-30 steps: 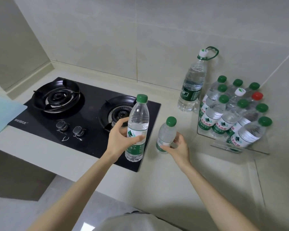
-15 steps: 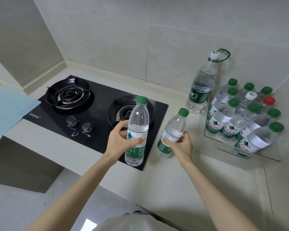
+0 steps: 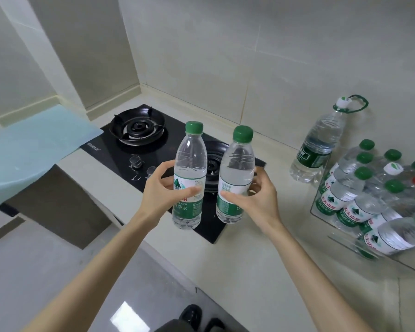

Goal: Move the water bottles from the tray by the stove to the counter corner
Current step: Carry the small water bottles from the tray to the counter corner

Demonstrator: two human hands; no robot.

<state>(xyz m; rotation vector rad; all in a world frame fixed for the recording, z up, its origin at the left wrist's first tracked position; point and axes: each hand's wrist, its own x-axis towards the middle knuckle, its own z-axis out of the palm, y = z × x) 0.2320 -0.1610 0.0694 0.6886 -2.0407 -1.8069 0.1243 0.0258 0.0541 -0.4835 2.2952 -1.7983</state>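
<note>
L hand (image 3: 163, 190) grips first bottle (image 3: 189, 164), R hand (image 3: 256, 197) grips second bottle (image 3: 236, 164), both clear ribbed plastic, green caps. Clear tray (image 3: 403, 263) holds approx. 10 small bottles (image 3: 345, 195); 1 big jug (image 3: 321, 144) beside it.

Lighting: soft, even, moderately bright; faint shadows on counter (image 3: 249, 271). Glare: one white patch on glossy floor (image 3: 127, 316), 7 o'clock. Distortion: wall (image 3: 297, 56) lines bow toward edges. Focus: tray bottles (image 3: 345, 197), 3 o'clock, slightly smeared.

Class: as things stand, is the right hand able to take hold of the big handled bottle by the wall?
Probably not yet: the right hand grips a green-capped bottle. The counter toward the big handled bottle looks unobstructed.
</note>
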